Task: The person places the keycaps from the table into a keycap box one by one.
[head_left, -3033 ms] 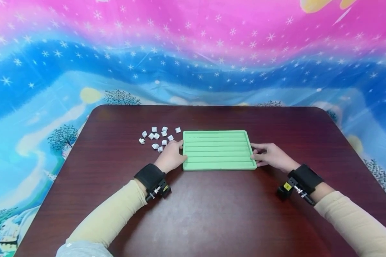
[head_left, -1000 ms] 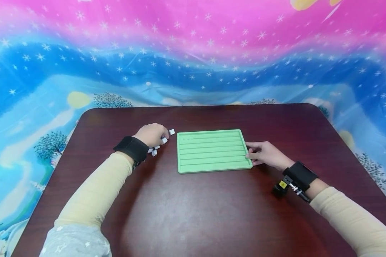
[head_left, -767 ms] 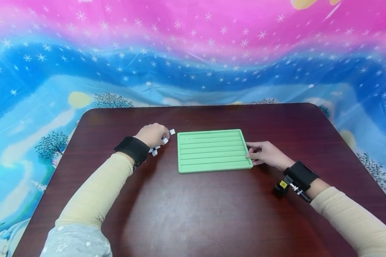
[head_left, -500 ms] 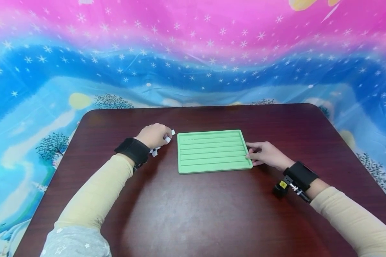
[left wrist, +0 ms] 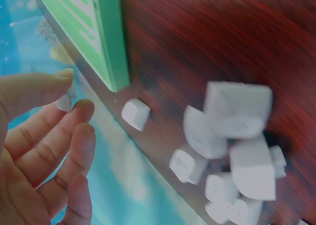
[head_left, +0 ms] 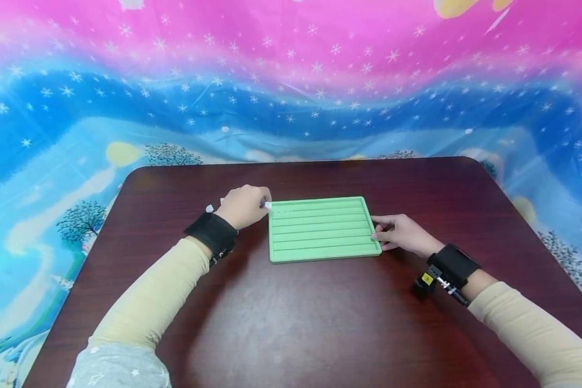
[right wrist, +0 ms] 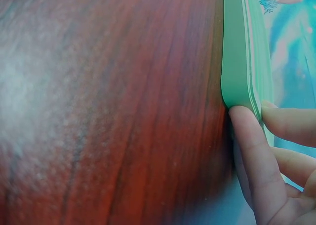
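My left hand (head_left: pixel 244 206) pinches a small white keycap (head_left: pixel 268 205) between thumb and fingertips at the far left corner of the green tray (head_left: pixel 330 256). Up close in the left wrist view, the pinched keycap (left wrist: pixel 64 102) is mostly covered by the thumb, and the other fingers are spread. The tray lies flat and has long parallel ridges. At its right edge my right hand (head_left: pixel 400 233) grips the rim, thumb on top; in the right wrist view, a finger presses the outer wall of the tray (right wrist: pixel 236 62).
Several loose white keycaps (left wrist: pixel 247 166) lie on the dark wood table (head_left: pixel 310 318) left of the tray, one single keycap (left wrist: pixel 136 113) near its corner. My left hand hides most of them in the head view. A colourful printed cloth (head_left: pixel 291 81) hangs behind the table.
My left hand let go of the tray's left edge, reached to the keycaps, and has since moved right with one to the tray's far left corner. My right hand stays on the tray.
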`<state>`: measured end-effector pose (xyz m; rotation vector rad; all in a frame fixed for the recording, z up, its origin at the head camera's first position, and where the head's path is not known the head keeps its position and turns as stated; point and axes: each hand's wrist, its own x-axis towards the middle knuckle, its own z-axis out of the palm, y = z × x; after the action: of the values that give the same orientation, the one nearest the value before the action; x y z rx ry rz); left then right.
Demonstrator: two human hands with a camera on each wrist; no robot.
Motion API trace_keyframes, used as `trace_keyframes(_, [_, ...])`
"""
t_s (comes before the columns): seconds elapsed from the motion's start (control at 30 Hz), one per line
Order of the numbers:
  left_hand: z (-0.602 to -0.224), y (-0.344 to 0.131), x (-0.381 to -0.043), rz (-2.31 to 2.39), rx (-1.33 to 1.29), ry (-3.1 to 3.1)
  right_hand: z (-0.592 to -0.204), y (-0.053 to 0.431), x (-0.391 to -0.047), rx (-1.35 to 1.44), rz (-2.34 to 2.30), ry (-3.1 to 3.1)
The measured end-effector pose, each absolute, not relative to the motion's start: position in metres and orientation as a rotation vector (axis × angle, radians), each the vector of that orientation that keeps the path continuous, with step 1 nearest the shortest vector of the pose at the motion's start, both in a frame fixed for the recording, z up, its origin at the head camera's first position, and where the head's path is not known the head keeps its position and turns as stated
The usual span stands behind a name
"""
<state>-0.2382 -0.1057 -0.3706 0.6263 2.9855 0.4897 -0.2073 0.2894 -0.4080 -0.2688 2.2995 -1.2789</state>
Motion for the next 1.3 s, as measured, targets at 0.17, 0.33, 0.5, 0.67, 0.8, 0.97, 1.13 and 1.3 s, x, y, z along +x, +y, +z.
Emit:
trace_keyframes(0.17, [-0.369, -0.093, -0.235, 0.551, 0.626, 2.968, -0.408, 0.29, -0.208, -0.252, -1.264, 2.313])
trace_keyframes(0.33, [-0.372, -0.076, -0.23, 0.654, 0.634, 2.908, -0.41, 0.289, -0.208, -0.255, -1.253, 2.314])
trace_keyframes(0.5, [-0.371, -0.053, -0.226, 0.701, 0.649, 2.853, -0.409, 0.289, -0.208, -0.254, -1.246, 2.311])
trace_keyframes(0.67, [-0.37, -0.028, -0.225, 0.728, 0.659, 2.82, -0.407, 0.288, -0.209, -0.255, -1.249, 2.314])
trace_keyframes(0.8, [-0.373, -0.011, -0.225, 0.706, 0.684, 2.807, -0.406, 0.287, -0.208, -0.279, -1.247, 2.31])
trace_keyframes(0.97, [-0.377, 0.004, -0.229, 0.699, 0.698, 2.821, -0.406, 0.287, -0.207, -0.299, -1.247, 2.302])
trace_keyframes(1.13, [-0.379, 0.015, -0.232, 0.721, 0.695, 2.831, -0.405, 0.287, -0.207, -0.301, -1.253, 2.293])
trace_keyframes(1.3, [-0.38, 0.025, -0.237, 0.739, 0.668, 2.824, -0.403, 0.287, -0.207, -0.287, -1.254, 2.283])
